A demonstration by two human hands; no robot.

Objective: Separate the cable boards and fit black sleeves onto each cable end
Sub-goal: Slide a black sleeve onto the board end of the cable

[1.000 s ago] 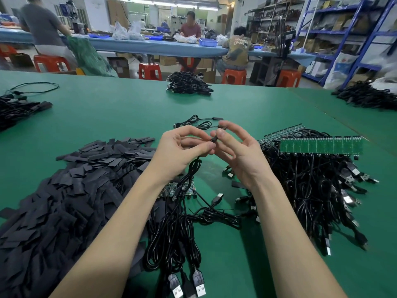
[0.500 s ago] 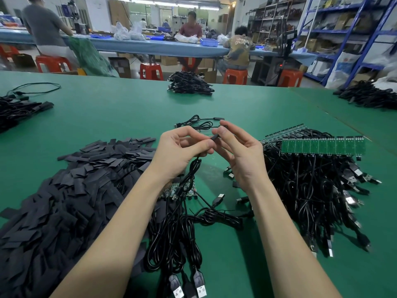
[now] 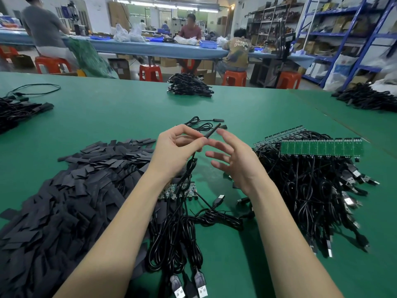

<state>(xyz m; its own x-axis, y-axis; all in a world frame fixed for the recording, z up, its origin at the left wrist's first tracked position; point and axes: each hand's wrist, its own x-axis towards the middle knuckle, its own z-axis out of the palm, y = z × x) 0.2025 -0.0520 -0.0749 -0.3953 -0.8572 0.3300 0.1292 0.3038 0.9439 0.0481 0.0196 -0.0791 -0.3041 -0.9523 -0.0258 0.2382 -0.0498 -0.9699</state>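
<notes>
Now a cable end (image 3: 211, 131), probably already inside a black sleeve, is pinched by the left hand (image 3: 175, 150) and pointed toward one o'clock, away from the tangle. Beside it, the right hand (image 3: 235, 161) is spread open, holding nothing.

On the bench (image 3: 107, 117), a heap of sleeves (image 3: 64, 190) lies to the left and a pile of cables (image 3: 311, 190) to the right, with a strip of boards (image 3: 321, 147) on the pile's far edge. Between them, near the front, lies a cable bundle (image 3: 176, 233) over a smaller board strip (image 3: 178, 190). Both hands are raised above the middle. Behind them lie two finished cables (image 3: 204, 124), further back another cable pile (image 3: 189, 86).
</notes>
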